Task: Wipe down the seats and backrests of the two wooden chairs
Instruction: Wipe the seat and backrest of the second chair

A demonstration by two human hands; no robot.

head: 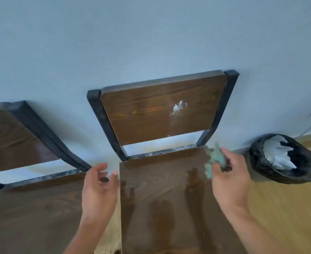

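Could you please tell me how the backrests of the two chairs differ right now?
The right backrest carries a white splatter with drips below it; the left backrest shows none. The right one is in full view, while the left one is cut off by the picture's edge. Both are dark wood panels in black frames against the blue wall.

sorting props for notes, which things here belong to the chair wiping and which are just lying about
Job: brown wooden chair with white splatter; second brown wooden chair; crumpled green cloth in right hand.
Lying about: black-lined bin holding white paper.
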